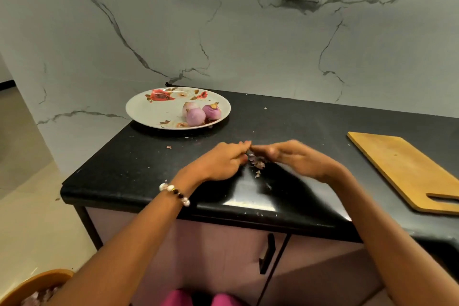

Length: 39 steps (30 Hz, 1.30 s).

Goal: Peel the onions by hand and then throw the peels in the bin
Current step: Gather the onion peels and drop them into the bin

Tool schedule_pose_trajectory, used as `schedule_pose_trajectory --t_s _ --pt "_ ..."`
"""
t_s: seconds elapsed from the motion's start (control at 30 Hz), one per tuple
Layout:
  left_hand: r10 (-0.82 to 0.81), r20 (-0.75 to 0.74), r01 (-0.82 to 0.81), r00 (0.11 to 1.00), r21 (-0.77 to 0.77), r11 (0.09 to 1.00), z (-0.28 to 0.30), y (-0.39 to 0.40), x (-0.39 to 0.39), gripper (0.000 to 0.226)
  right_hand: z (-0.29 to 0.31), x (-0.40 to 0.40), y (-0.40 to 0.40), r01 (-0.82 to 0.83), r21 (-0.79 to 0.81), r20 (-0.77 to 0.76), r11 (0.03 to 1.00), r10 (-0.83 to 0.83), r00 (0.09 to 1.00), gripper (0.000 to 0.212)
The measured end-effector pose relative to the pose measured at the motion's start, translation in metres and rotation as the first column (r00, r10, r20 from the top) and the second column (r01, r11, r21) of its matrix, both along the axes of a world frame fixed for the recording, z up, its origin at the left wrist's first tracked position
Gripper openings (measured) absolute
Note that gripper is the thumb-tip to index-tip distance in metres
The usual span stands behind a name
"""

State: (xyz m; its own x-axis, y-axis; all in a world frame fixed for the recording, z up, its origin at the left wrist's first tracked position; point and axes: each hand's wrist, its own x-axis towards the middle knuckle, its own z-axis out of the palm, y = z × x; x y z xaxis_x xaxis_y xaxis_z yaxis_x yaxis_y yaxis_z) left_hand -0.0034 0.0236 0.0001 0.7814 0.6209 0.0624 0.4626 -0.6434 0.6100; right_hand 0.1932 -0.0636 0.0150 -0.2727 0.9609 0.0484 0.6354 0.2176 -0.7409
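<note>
Head view: both hands, left hand (221,160) and right hand (295,159), gather peels (257,163) on the bench (149,164), fingers loosely curled, grip unclear; next, carry them to the bin (32,283)

Three peeled purple onions (198,112) on plate; peel scraps (255,162) on counter.

Glossy speckled black stone counter (139,171), matt veined marble-look wall (248,52), smooth glazed floral plate (146,112), matt wooden cutting board (402,169), papery onion peels (257,163), shiny peeled onions (196,117).
</note>
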Motion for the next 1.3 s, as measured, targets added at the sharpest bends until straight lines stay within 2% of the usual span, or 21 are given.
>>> schedule_pose_trajectory --t_s 0.03,0.07,0.1,0.17,0.23,0.3,0.37,0.43,0.47,0.53,0.6,0.67,0.73,0.8,0.83,0.93,1.0,1.07,1.13,1.2,1.3 --pt "0.012 0.162 0.020 0.987 -0.199 0.980 0.002 -0.006 -0.004 0.053 0.003 0.009 -0.002 0.079 0.029 -0.130 0.996 -0.074 0.989 0.051" --pt "0.045 0.304 0.073 0.951 -0.364 0.929 0.004 -0.012 -0.007 0.056 0.006 0.018 0.001 0.182 0.065 -0.193 0.981 -0.167 0.967 0.053" --pt "0.094 0.396 0.103 0.913 -0.449 0.888 0.008 -0.014 -0.007 0.058 0.008 0.027 0.007 0.297 0.105 -0.137 0.949 -0.282 0.950 0.055" --pt "0.177 0.467 0.059 0.867 -0.447 0.893 0.013 -0.017 -0.003 0.058 0.008 0.030 0.017 0.398 0.124 0.115 0.909 -0.412 0.904 0.057" --pt "0.294 0.531 -0.051 0.795 -0.424 0.904 0.015 -0.018 0.002 0.050 0.005 0.018 0.022 0.382 0.047 0.345 0.923 -0.374 0.861 0.053" --pt "0.430 0.589 -0.165 0.684 -0.450 0.878 0.016 -0.024 0.000 0.038 -0.004 0.003 0.020 0.250 -0.010 0.430 0.968 -0.221 0.875 0.052" --pt "0.541 0.619 -0.192 0.569 -0.540 0.819 0.020 -0.037 -0.011 0.026 -0.010 -0.012 0.013 0.080 -0.018 0.398 0.997 -0.066 0.915 0.052" --pt "0.594 0.617 -0.096 0.516 -0.647 0.757 0.025 -0.059 -0.026 0.020 -0.007 -0.018 0.010 0.009 -0.064 0.276 0.998 0.010 0.961 0.053" --pt "0.603 0.597 -0.033 0.529 -0.696 0.717 0.028 -0.070 -0.034 0.020 -0.002 -0.017 0.011 0.036 -0.031 0.202 0.999 -0.029 0.979 0.056" --pt "0.590 0.515 0.076 0.622 -0.790 0.609 0.026 -0.095 -0.050 0.025 0.003 -0.011 0.018 0.177 0.067 0.157 0.982 -0.185 0.970 0.067" --pt "0.547 0.379 0.103 0.746 -0.878 0.468 0.017 -0.118 -0.063 0.028 0.004 -0.011 0.028 0.223 0.094 0.236 0.970 -0.240 0.942 0.072" --pt "0.497 0.233 0.085 0.836 -0.950 0.301 -0.001 -0.136 -0.072 0.031 -0.001 -0.018 0.033 0.185 0.046 0.352 0.982 -0.189 0.917 0.059" --pt "0.501 0.150 0.107 0.852 -0.988 0.113 -0.022 -0.144 -0.071 0.034 -0.007 -0.024 0.034 0.132 0.008 0.432 0.991 -0.123 0.894 0.054" --pt "0.561 0.143 0.221 0.815 -0.973 -0.073 -0.042 -0.144 -0.064 0.039 -0.007 -0.027 0.025 0.091 -0.005 0.418 0.996 -0.080 0.905 0.054" --pt "0.599 0.160 0.294 0.785 -0.946 -0.132 -0.050 -0.143 -0.059 0.041 -0.006 -0.028 0.018 0.067 -0.013 0.406 0.998 -0.056 0.912 0.054" --pt "0.643 0.241 0.454 0.727 -0.871 -0.186 -0.060 -0.140 -0.043 0.048 -0.007 -0.030 -0.016 -0.023 -0.081 0.347 0.996 0.050 0.936 0.053" --pt "0.632 0.282 0.511 0.722 -0.833 -0.212 -0.062 -0.143 -0.032 0.053 -0.002 -0.031 -0.041 -0.050 -0.097 0.232 0.994 0.071 0.970 0.058" --pt "0.630 0.296 0.549 0.718 -0.798 -0.250 -0.063 -0.145 -0.024 0.057 0.003 -0.021 -0.051 0.027 -0.043 0.106 0.999 -0.022 0.994 0.058" --pt "0.638 0.294 0.574 0.712 -0.766 -0.288 -0.066 -0.147 -0.019 0.061 0.003 -0.008 -0.051 0.199 0.013 0.067 0.980 -0.199 0.978 0.060" --pt "0.649 0.297 0.588 0.700 -0.755 -0.289 -0.068 -0.147 -0.017 0.064 0.001 -0.006 -0.047 0.290 0.002 0.176 0.957 -0.285 0.942 0.070" --pt "0.640 0.306 0.577 0.705 -0.773 -0.266 -0.067 -0.146 -0.015 0.063 -0.009 -0.027 -0.051 0.238 -0.045 0.387 0.970 -0.203 0.899 0.055"
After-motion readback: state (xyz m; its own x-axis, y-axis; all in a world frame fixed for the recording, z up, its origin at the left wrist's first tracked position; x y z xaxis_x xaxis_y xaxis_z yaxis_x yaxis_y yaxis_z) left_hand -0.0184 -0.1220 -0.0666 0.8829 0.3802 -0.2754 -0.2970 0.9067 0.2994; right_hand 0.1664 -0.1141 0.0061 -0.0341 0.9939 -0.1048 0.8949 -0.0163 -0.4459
